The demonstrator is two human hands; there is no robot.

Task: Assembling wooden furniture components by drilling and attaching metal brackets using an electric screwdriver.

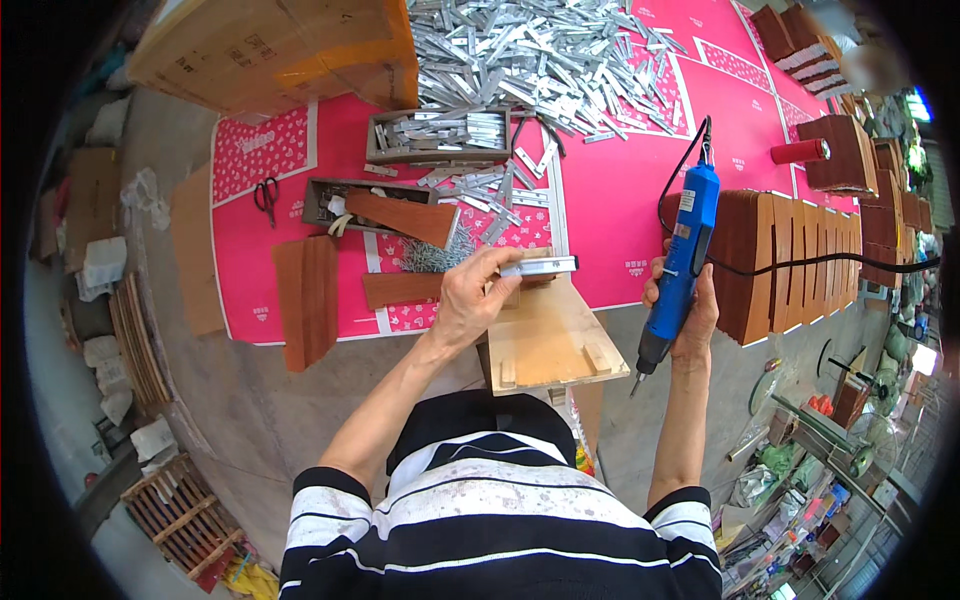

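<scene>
My left hand [472, 300] grips a short silver metal bracket [545, 265] and presses it onto the far end of a small wooden jig board [550, 345] at the table's near edge. My right hand [690, 315] is closed around a blue electric screwdriver [682, 262], held upright to the right of the board with its bit pointing down and off the wood. Its black cable [800, 265] runs away to the right. A pile of loose screws [435, 258] lies just beyond my left hand.
The pink-covered table [620, 190] carries a big heap of silver brackets [540, 50], two trays [440, 135] of parts, scissors [266, 195], brown wooden panels [305, 295], and a row of upright panels [800, 255] at right. A cardboard box [280, 50] sits far left. Crates stand on the floor.
</scene>
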